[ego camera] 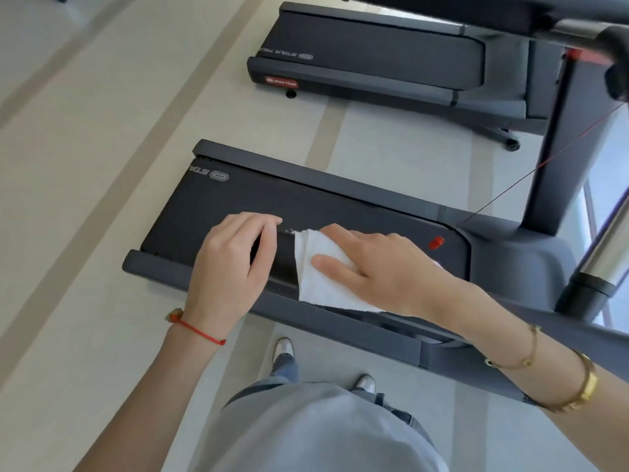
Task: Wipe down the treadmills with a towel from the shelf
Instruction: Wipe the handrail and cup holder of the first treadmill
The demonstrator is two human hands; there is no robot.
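Two treadmills sit on a pale floor (pixel 102 165) w/ beige stripes, seen from above by a person standing at the side of the nearer one.

Far left: bare floor only. Next, the left hand (pixel 231 264) hangs over the rear part of the near treadmill (pixel 340 199), fingers curled inward, nothing in them; can't tell if the fingertips touch the belt. A red string bracelet (pixel 200 330) circles that wrist.

Just beside it to the right, a white paper towel (pixel 316 284) lies draped over the belt and the near side rail. The right hand (pixel 377 267) lies on top of it, thumb straight across the sheet; the other fingers are hidden behind the hand, so whether they press flat or curl round the top edge I can't tell. Two gold bangles (pixel 558 379) sit on the right forearm.

Below centre: grey shirt, jeans and two light shoes (pixel 283 349) on the floor next to the rail.

Further right, a red clip (pixel 436 242) lies on the motor cover, w/ a thin red cord (pixel 544 161) running up toward the console. A dark upright (pixel 558 148) rises at the right edge.

Top: the far treadmill (pixel 374 52), well apart from the near one, w/ a red logo badge on its rear end cap.
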